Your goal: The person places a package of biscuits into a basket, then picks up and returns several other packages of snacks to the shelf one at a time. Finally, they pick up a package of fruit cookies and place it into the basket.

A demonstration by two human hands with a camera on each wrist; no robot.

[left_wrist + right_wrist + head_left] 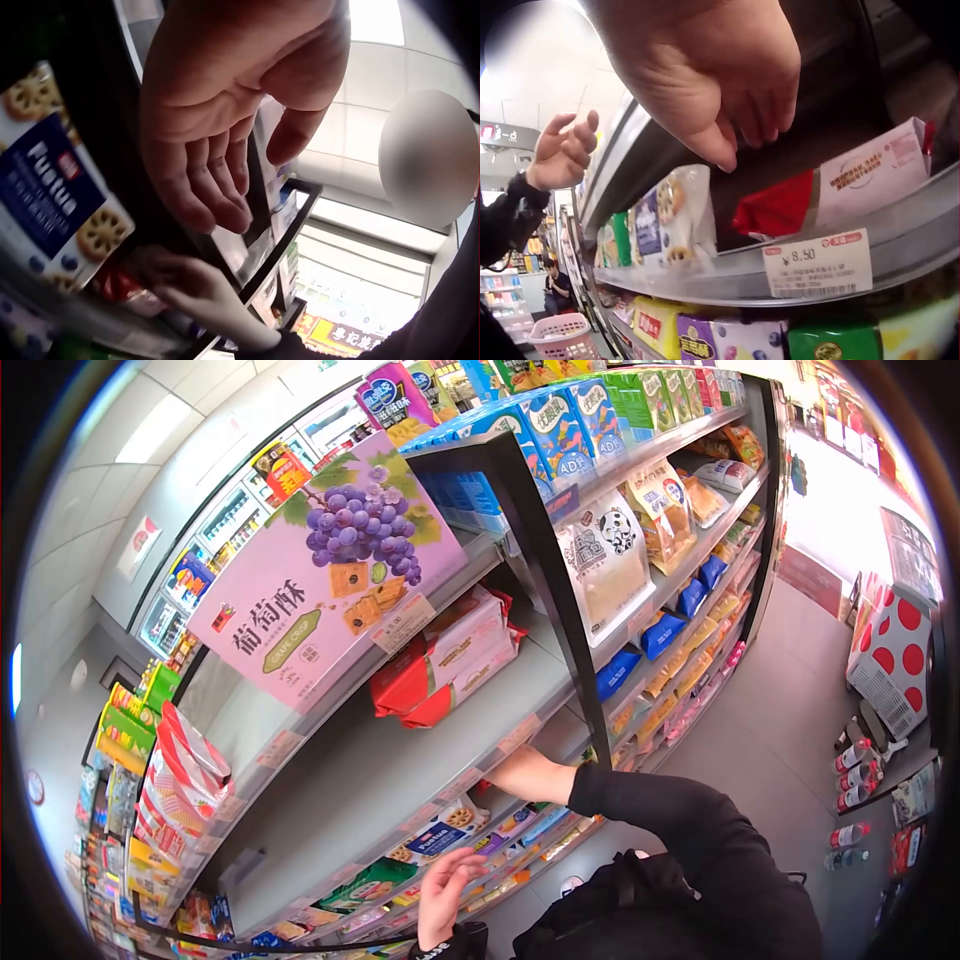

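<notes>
My right hand (pixel 532 774) (pixel 206 294) (pixel 705 82) reaches into a lower shelf, its fingertips partly hidden in the head view. The right wrist view shows its fingers bent downward with nothing between them, above and beside a red and pale pink packet (pixel 870 178) lying on the shelf. To that packet's left stands a white and blue biscuit packet (pixel 52 195) (pixel 666 217). My left hand (pixel 447 890) (pixel 229 97) (pixel 561 156) hangs in the air in front of the shelves, empty, with relaxed, slightly bent fingers.
A price tag (pixel 819 262) fronts the shelf edge. Higher up are a red and pink packet (pixel 450 660) and a large grape sign (pixel 330 570). Behind, a person sits (pixel 556 289) near a pink basket (pixel 562 337). Bottles (pixel 853 770) stand at the far right.
</notes>
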